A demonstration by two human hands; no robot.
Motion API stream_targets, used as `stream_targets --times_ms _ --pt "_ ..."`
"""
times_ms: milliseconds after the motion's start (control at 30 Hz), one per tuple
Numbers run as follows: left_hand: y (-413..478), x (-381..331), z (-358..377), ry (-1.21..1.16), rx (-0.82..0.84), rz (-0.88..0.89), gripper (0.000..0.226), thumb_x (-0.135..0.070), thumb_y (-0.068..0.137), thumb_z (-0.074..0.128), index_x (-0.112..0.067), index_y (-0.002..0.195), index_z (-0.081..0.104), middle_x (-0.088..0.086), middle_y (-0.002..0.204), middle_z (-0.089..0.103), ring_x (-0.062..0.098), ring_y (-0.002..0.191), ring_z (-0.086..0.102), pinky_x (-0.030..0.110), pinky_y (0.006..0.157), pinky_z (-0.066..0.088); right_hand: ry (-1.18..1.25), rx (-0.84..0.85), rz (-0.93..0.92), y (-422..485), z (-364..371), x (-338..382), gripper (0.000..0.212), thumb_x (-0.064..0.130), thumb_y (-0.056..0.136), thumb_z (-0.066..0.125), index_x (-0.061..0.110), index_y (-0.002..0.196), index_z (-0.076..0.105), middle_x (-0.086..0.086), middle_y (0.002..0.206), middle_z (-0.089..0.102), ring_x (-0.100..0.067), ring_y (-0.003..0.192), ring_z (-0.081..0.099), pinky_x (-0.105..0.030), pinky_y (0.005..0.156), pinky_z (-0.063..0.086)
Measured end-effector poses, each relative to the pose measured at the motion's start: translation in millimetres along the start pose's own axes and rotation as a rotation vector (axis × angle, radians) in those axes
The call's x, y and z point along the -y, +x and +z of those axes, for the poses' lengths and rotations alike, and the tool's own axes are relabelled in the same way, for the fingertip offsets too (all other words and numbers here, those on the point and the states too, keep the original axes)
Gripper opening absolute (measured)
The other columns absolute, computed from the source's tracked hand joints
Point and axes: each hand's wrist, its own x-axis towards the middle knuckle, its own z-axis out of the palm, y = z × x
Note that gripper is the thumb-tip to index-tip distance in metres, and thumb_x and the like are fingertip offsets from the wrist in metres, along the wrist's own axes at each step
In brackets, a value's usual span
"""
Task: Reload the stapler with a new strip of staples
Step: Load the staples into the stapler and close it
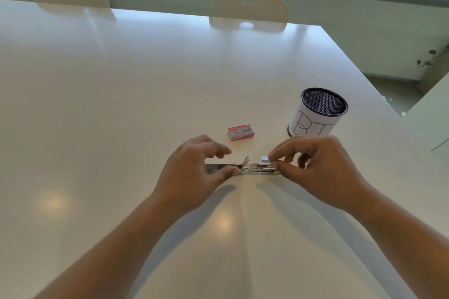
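Metal stapler (243, 168) between two hands (194, 172), one staple box (241, 132).

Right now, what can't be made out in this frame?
Head view:
- Stapler magazine contents: too small, ends covered by left hand and right hand.
- Staple strip: mostly hidden by right fingertips.
- Staple box print: too small.
- Mesh cup bottom: out of sight.

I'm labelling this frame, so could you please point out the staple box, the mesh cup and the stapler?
staple box (241, 132): head view, on its top face.
mesh cup (313, 122): head view, on its white paper wrap.
stapler (252, 168): head view, on its opened metal middle.
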Motion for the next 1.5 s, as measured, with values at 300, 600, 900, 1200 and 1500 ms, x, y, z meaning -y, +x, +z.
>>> stream_targets --times_ms 300,600,900,1200,1500 --pt "-1 12 6 0.182 0.011 0.078 0.015 -0.032 0.078 0.078 -0.030 0.093 0.078 -0.013 0.090 0.069 0.015 0.090 0.059 0.044 0.085 0.047 -0.108 0.136 -0.008 20 20 -16 0.014 0.010 0.071 0.079 0.024 0.073 0.079 0.007 0.076 0.075 -0.005 0.065 0.057 -0.007 0.056 0.037" --pt "-1 21 7 0.120 0.018 0.088 0.018 -0.024 0.079 0.079 -0.030 0.095 0.078 -0.013 0.089 0.068 0.015 0.090 0.059 0.042 0.084 0.049 -0.158 0.180 -0.030 26 21 -19 0.014 0.013 0.073 0.081 0.026 0.077 0.080 0.007 0.078 0.073 -0.009 0.071 0.057 -0.007 0.057 0.037" --pt "-1 23 7 0.100 0.024 0.091 0.017 -0.023 0.078 0.079 -0.031 0.093 0.078 -0.013 0.087 0.068 0.015 0.089 0.059 0.038 0.082 0.049 -0.167 0.197 -0.043 29 19 -20 0.016 0.013 0.072 0.081 0.028 0.078 0.081 0.005 0.079 0.075 -0.010 0.071 0.055 -0.009 0.059 0.035" --pt "-1 23 8 0.082 0.018 0.070 0.016 -0.021 0.077 0.079 -0.029 0.091 0.079 -0.012 0.086 0.068 0.015 0.090 0.059 0.038 0.082 0.049 -0.120 0.181 -0.042 25 20 -24 0.018 0.010 0.073 0.080 0.028 0.077 0.080 0.008 0.080 0.075 -0.009 0.071 0.056 -0.008 0.058 0.036" --pt "-1 23 8 0.082 0.016 0.067 0.016 -0.021 0.077 0.079 -0.029 0.091 0.079 -0.013 0.086 0.068 0.015 0.089 0.059 0.034 0.082 0.048 -0.077 0.150 -0.052 22 21 -27 0.015 0.007 0.073 0.082 0.021 0.077 0.081 0.010 0.081 0.075 -0.008 0.068 0.056 -0.008 0.060 0.037"
